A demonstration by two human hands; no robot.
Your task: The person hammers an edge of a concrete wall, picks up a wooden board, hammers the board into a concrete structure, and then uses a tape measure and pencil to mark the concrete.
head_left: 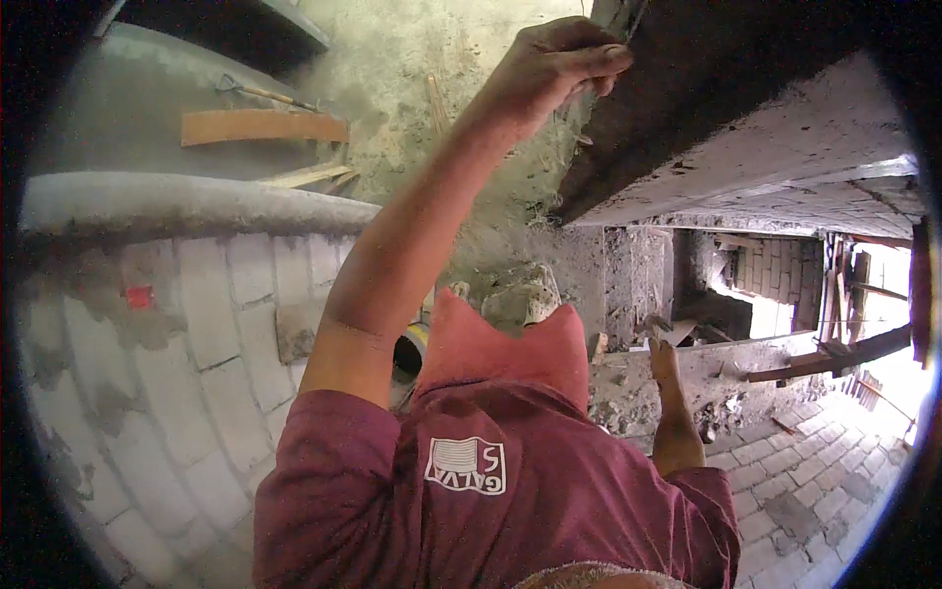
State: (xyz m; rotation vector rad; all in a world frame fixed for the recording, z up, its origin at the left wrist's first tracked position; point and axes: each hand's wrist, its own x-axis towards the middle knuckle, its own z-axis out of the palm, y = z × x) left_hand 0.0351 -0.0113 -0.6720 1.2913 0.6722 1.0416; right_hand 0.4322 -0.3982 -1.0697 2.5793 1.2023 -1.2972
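Note:
My left hand [579, 69] is raised at the top middle, thumb and fingers bent together beside the edge of a dark concrete surface [726, 59]; what they hold, if anything, is hidden. My right hand [663, 355] hangs low at my right, small in view, fingers loosely extended in front of rubble and a concrete ledge [726, 363], with nothing visible held in it. Below me are my shoes [540, 304] on a dusty, rough floor [491, 226].
At left are a block wall [157, 373], a shovel [265, 93], an orange-brown board [260, 128] and wood strips [299, 177]. A yellow-banded cylindrical object [412, 348] is beside my legs. At right are a block wall [805, 471], an opening [746, 285] and timbers [824, 363].

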